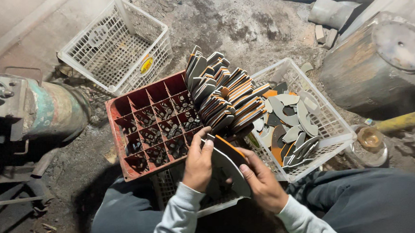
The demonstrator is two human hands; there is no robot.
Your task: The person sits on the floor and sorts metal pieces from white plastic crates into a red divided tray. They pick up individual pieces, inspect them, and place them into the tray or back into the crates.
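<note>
My left hand (198, 162) and my right hand (262, 181) together hold a small stack of flat curved pieces (230, 164), grey on one side with orange and black edges. Just beyond my fingers, rows of the same curved pieces (223, 98) stand on edge across the right side of a red compartment crate (142, 126). To the right, a white plastic basket (327, 122) holds several loose curved pieces lying flat. My knees frame the bottom of the view.
An empty white basket (117, 42) sits at the back left on the dirty floor. A machine with a green cylinder (53, 110) stands at left. A rusty metal drum (379, 68) and a yellow-handled tool (397, 121) are at right. Another white basket (173, 189) lies under my hands.
</note>
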